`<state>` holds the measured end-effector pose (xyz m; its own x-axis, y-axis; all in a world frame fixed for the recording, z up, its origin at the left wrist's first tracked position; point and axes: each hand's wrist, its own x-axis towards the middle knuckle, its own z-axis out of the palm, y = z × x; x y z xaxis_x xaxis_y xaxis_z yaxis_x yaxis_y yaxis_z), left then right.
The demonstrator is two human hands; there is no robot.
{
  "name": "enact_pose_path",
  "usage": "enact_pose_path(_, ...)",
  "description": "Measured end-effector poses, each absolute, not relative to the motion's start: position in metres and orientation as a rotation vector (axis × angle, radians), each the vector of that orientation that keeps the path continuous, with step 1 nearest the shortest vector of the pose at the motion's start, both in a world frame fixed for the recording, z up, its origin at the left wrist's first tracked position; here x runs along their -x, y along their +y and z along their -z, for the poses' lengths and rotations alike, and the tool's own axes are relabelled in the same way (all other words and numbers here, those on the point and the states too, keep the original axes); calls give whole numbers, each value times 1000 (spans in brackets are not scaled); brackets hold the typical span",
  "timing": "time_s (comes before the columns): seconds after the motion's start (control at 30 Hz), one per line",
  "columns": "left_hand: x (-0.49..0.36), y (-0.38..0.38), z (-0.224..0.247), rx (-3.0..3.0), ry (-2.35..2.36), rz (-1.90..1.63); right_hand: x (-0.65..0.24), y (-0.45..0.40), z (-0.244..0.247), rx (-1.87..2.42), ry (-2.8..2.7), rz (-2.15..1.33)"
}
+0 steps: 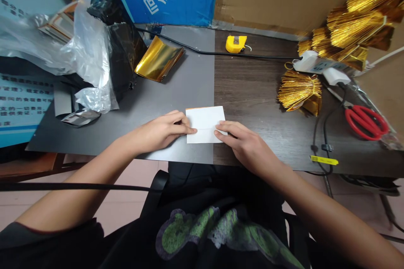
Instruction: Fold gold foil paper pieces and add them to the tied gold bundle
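A small white sheet of paper (205,117) lies near the table's front edge, with a faint crease running across it. A thin orange-gold line shows along its top left edge. My left hand (172,129) grips the paper's left edge, its thumb on top and its other fingers curled. At the right edge, my right hand (244,139) holds the sheet with thumb and fingertips on its surface. The undersides of the fingers are hidden. Beyond the paper, to the left, rests a stack of shiny gold foil sheets (160,59).
A yellow tape measure (235,44) sits at the back beside a black cable (195,51). Fanned gold foil bundles (299,91), a white power strip (318,65) and red-handled scissors (366,122) are at right. Plastic bags (91,46) crowd the left. Cardboard (265,0) stands behind.
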<state>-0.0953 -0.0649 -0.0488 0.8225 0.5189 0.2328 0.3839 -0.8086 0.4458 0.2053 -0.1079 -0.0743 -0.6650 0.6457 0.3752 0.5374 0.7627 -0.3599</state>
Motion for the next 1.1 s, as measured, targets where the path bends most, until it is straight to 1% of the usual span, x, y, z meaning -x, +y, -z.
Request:
enact_pose_path(0.27, 100, -62, 47, -2623, 647, -402, -207, -115, 77, 951, -2531, -280)
enact_pose_path(0.57, 100, -74, 47, -2750, 697, -253, -210, -115, 79, 938, -2483, -336)
enact_pose_path(0.77, 98, -88, 41, -2711, 780, -239, -212, -121, 73, 907, -2484, -411)
enact_pose_path(0.9, 91, -102, 39, -2810, 763, -179, -215, -134, 70, 842, -2542, -299)
enact_pose_path(0.97, 86, -112, 42, -2838, 738, -201, -215, -144, 71, 829, -2567, -172)
enact_pose_path(1.03, 81, -122, 46, -2864, 743, -297, -215, -154, 72, 822, -2536, -87)
enact_pose_path(1.1, 77, -130, 49, -2834, 743, -445, -214, -161, 73, 789, -2487, -118)
